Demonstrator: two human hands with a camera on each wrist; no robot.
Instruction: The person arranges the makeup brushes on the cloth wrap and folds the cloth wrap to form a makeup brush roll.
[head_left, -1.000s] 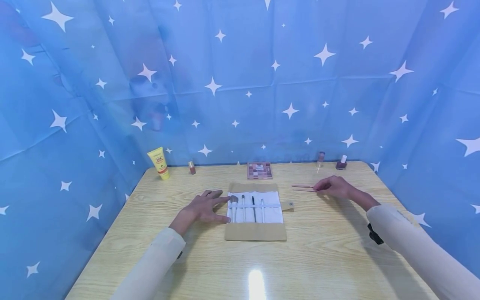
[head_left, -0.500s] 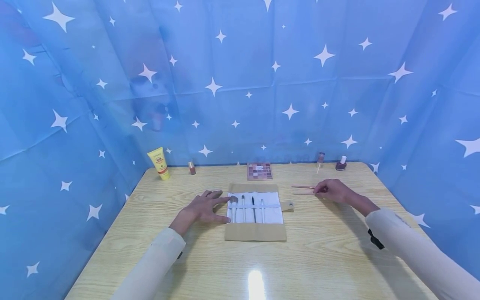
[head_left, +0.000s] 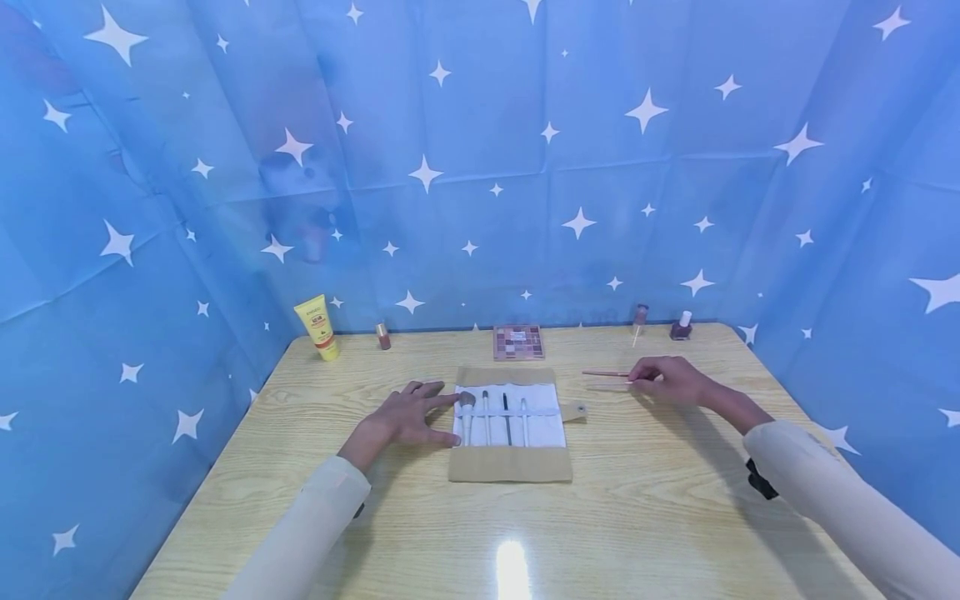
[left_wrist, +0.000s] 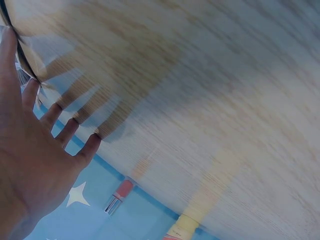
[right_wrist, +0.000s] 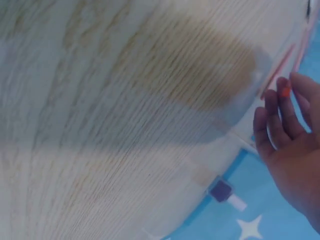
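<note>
"So, how far along is it?"

"Partway, I'd judge. The roll lies unfolded on the surface, four tools side by side in it."

"And the pink stick?"

"Outside, to the person's right, past the strap. The right hand pinches one end between thumb and fingers. There's a paler line just beneath; whether shadow, reflection or a second stick, I can't tell."

"The left hand?"

"Spread, thumb and forefinger at the roll's left edge, perhaps steadying it."

"What's left, then?"

"The stick isn't in the roll, and the strap's unfastened. The palette sits apart, behind the roll, with neither hand on it."
</note>
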